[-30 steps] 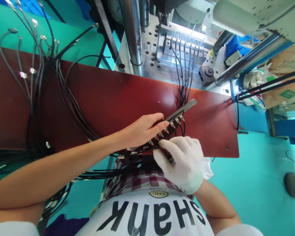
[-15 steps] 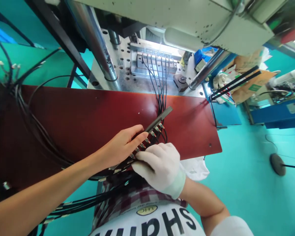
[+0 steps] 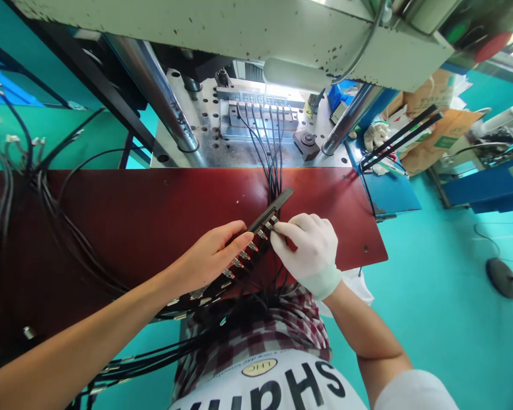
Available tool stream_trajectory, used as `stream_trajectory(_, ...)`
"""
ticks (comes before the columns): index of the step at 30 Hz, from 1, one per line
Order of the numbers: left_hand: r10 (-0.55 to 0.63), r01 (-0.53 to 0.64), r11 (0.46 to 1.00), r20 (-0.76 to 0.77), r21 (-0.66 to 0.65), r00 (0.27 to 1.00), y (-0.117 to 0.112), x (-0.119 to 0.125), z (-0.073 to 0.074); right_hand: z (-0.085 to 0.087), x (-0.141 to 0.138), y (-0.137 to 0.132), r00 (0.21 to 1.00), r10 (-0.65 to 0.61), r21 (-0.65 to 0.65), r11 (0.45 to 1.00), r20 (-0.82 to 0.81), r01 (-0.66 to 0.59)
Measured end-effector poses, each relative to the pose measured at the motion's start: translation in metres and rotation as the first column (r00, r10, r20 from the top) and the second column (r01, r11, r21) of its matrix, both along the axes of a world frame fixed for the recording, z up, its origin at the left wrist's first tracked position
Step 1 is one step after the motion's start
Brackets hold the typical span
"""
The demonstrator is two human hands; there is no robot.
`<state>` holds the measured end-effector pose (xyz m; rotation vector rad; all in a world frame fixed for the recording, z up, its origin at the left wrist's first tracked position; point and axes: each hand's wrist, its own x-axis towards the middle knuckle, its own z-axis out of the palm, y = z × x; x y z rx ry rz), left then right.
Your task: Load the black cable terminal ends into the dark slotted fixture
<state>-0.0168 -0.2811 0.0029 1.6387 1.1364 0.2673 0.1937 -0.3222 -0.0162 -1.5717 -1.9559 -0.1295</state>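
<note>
My bare left hand (image 3: 209, 259) grips a long dark holder bar (image 3: 273, 206) that lies slanted on the dark red bench top (image 3: 145, 222). A row of black cables with metal plug ends (image 3: 243, 256) sits along the bar. My right hand (image 3: 310, 250), in a white glove, pinches a plug end near the bar's upper part. More black cables (image 3: 268, 154) run from the bar up into a metal mould block (image 3: 259, 111) in the press.
A large press (image 3: 239, 28) with steel columns (image 3: 158, 91) stands behind the bench. A bundle of loose black cables (image 3: 47, 193) hangs at the left. Cardboard boxes (image 3: 431, 131) and white gloves (image 3: 374, 136) lie at the right. A round foot pedal (image 3: 502, 277) sits on the teal floor.
My gloved right hand has moved up along the bar from its lower plugs to its upper end. My left hand keeps its hold. The view has tilted up toward the press.
</note>
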Motion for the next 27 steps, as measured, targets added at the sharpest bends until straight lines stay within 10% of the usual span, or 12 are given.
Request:
stream_trajectory(18, -0.015, 0.019, 0.996, 0.048, -0.087, 0.999, 0.0, -0.003, 0.002, 0.009, 0.032, 0.01, 0.989, 0.11, -0.057, 0.992, -0.098, -0.115)
stream_trajectory(27, -0.318, 0.33, 0.942, -0.163, 0.053, 0.934, 0.029, 0.039, 0.036, 0.051, 0.073, 0.037, 0.777, 0.329, -0.337, 0.928, 0.536, -0.16)
